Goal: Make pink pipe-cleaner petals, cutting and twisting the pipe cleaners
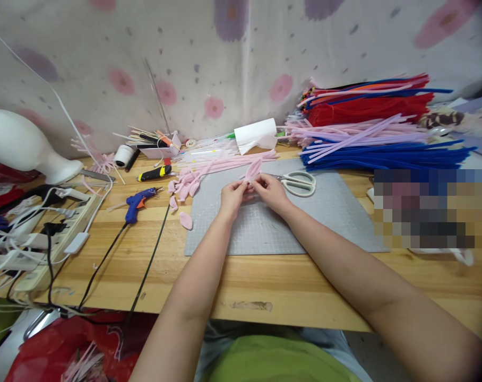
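Both my hands meet over the grey cutting mat [265,228] and pinch the base of one pink pipe-cleaner petal [252,170], which points up and away from me. My left hand [233,195] grips it from the left with closed fingers. My right hand [269,192] grips it from the right, fingers also closed. Several finished pink petals [184,190] lie at the mat's left edge. White-handled scissors [299,182] rest on the mat just right of my right hand.
Stacks of red, pink and blue pipe cleaners [368,132] fill the back right. A blue glue gun [136,203] with its cord, a utility knife [155,173], a white tape roll [123,155] and a power strip [45,233] sit on the left of the wooden table [265,286].
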`<state>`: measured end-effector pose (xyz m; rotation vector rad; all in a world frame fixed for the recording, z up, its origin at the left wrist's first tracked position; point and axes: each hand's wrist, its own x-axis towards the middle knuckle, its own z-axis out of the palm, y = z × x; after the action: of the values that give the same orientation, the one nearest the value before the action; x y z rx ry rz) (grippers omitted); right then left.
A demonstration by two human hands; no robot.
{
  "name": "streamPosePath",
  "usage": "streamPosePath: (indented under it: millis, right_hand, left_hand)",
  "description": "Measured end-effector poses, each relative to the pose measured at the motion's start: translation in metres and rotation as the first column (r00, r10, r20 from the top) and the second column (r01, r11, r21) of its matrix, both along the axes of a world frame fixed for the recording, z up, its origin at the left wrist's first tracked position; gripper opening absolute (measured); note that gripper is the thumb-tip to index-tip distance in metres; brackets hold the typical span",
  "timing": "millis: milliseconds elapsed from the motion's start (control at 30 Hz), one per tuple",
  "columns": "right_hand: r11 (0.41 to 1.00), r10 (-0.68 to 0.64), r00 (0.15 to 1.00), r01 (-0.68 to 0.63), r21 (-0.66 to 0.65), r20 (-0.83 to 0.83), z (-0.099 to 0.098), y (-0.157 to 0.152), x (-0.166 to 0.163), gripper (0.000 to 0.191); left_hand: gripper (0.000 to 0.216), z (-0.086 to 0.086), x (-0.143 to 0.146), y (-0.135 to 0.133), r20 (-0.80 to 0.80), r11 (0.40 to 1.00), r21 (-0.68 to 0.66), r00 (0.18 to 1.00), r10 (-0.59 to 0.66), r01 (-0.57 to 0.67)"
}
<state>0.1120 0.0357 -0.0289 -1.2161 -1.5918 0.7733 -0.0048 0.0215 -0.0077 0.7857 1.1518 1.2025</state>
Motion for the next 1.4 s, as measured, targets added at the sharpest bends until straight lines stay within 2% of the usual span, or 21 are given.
streamPosePath:
  millis: [100,167,233,467,567,633,700,800,867,1033,1100,1167,1300,1400]
  right_hand:
    - [0.989,0.047,0.974,-0.075,-0.124,-0.220,0.001,0.002,0.000,0.026]
    - [0.966,0.018,0.932,-0.110,-0.234,-0.363,0.001,0.005,0.002,0.032]
    - [0.944,-0.010,0.898,-0.136,-0.300,-0.439,0.001,0.007,0.004,0.034]
    - [0.934,0.015,0.877,-0.183,-0.305,-0.480,0.005,0.008,0.008,0.034]
    - [0.934,0.008,0.876,-0.179,-0.309,-0.483,0.008,0.007,0.008,0.032]
    - [0.931,0.000,0.885,-0.170,-0.323,-0.466,0.008,0.007,0.008,0.029]
    - [0.926,0.008,0.904,-0.168,-0.337,-0.427,0.005,0.007,0.008,0.025]
    - [0.927,0.030,0.931,-0.162,-0.338,-0.364,0.002,0.008,0.008,0.020]
    - [0.929,0.036,0.936,-0.160,-0.332,-0.350,0.002,0.008,0.008,0.018]
    - [0.927,0.114,0.936,-0.221,-0.304,-0.333,0.004,0.007,0.010,0.020]
    - [0.924,0.135,0.940,-0.234,-0.302,-0.314,0.004,0.008,0.011,0.022]
    - [0.924,0.161,0.937,-0.253,-0.287,-0.309,0.004,0.008,0.012,0.021]
    - [0.913,0.230,0.918,-0.319,-0.256,-0.323,0.004,0.007,0.013,0.020]
    - [0.909,0.204,0.899,-0.320,-0.266,-0.386,0.006,0.005,0.012,0.023]
  left_hand:
    - [0.008,-0.001,0.001,0.000,-0.010,0.999,0.015,0.999,0.036,-0.036]
    - [0.009,-0.002,0.002,0.000,-0.027,0.999,0.029,0.999,0.033,-0.032]
    - [0.010,-0.004,0.004,0.000,-0.060,0.999,0.043,0.998,0.005,-0.003]
    - [0.013,-0.006,0.002,-0.001,-0.099,0.994,0.053,0.991,-0.086,0.091]
    - [0.017,-0.007,-0.003,0.000,-0.089,0.980,0.056,0.979,-0.183,0.188]
    - [0.015,-0.009,-0.006,0.001,-0.195,0.961,0.093,0.951,-0.240,0.262]
    - [0.012,-0.010,-0.009,0.000,-0.420,0.949,0.164,0.890,-0.178,0.268]
    - [0.008,-0.009,-0.009,-0.004,-0.670,0.940,0.291,0.739,0.069,0.177]
    - [0.006,-0.007,-0.008,-0.006,-0.723,0.928,0.337,0.676,0.146,0.160]
    - [0.009,-0.005,-0.007,-0.009,-0.796,0.919,0.337,0.583,0.163,0.203]
    - [0.010,-0.007,-0.008,-0.007,-0.778,0.936,0.306,0.613,0.142,0.171]
    - [0.011,-0.011,-0.008,-0.003,-0.718,0.958,0.251,0.690,0.088,0.139]
    - [0.010,-0.012,-0.009,0.004,-0.487,0.984,0.125,0.872,-0.050,0.126]
    - [0.013,-0.006,-0.008,0.003,-0.344,0.988,0.070,0.933,-0.109,0.141]
